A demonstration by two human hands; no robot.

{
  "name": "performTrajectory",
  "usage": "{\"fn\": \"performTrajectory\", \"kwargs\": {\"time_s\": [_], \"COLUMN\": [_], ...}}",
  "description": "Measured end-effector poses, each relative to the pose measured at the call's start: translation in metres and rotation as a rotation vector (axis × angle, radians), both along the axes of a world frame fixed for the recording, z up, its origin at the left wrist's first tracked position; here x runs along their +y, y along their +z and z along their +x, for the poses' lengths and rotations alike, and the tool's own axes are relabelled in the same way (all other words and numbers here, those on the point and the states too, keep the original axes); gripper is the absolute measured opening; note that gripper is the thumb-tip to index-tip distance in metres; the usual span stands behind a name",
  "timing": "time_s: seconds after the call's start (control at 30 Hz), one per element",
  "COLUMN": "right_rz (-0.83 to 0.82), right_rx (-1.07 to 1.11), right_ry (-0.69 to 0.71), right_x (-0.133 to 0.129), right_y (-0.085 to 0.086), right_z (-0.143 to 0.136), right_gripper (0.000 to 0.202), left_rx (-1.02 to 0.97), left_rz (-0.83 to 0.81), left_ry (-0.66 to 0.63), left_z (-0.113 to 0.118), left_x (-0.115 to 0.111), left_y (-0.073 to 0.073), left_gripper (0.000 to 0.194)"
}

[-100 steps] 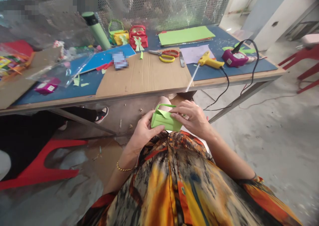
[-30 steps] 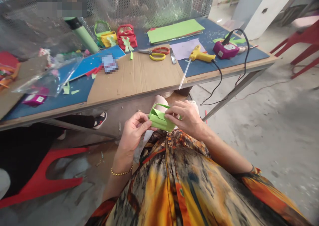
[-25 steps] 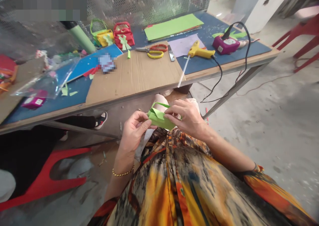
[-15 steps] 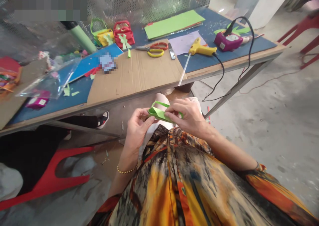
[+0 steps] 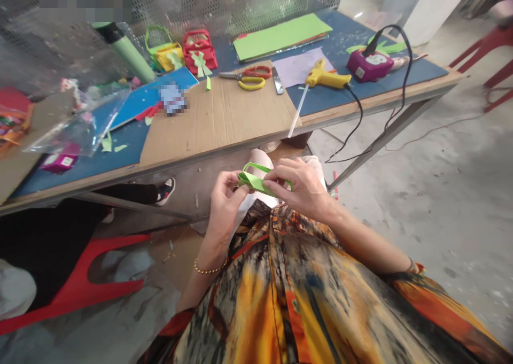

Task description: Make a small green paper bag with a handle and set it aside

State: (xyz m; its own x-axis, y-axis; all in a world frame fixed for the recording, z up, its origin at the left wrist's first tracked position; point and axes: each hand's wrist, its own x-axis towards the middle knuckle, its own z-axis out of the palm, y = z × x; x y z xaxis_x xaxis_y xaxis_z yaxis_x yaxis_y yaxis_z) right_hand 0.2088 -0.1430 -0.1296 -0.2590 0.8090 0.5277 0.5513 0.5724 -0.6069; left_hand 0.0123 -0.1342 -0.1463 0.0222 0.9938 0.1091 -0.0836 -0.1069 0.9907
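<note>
Above my lap I hold a small green paper bag with a looped strip handle. My left hand pinches its left end between thumb and fingers. Across the right part lies my right hand, its thumb and fingers closed on the paper and hiding some of it. On the table beyond stand similar little paper bags: a red one, a yellow one and a green one behind it.
On the cardboard sheet lie scissors and a blade. A yellow glue gun rests near the table edge, its cord hanging down. A purple power block is at the right. Someone's shoe shows under the table.
My left hand and wrist have shifted slightly to the right and up. Both hands keep hold of the green paper bag. The view has moved slightly.
</note>
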Motion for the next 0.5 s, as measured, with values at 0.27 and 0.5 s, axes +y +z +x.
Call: {"fn": "performTrajectory", "kwargs": {"time_s": [0.27, 0.5], "right_rz": [-0.009, -0.021], "right_rx": [-0.037, -0.048], "right_ry": [0.002, -0.008], "right_x": [0.001, 0.003], "right_y": [-0.001, -0.004], "right_z": [-0.002, -0.004], "right_gripper": [0.018, 0.019], "left_rx": [0.064, 0.054], "left_rz": [0.01, 0.022], "left_ry": [0.1, 0.121], "left_z": [0.005, 0.008], "left_x": [0.005, 0.006], "left_y": [-0.01, -0.014], "left_gripper": [0.037, 0.035]}}
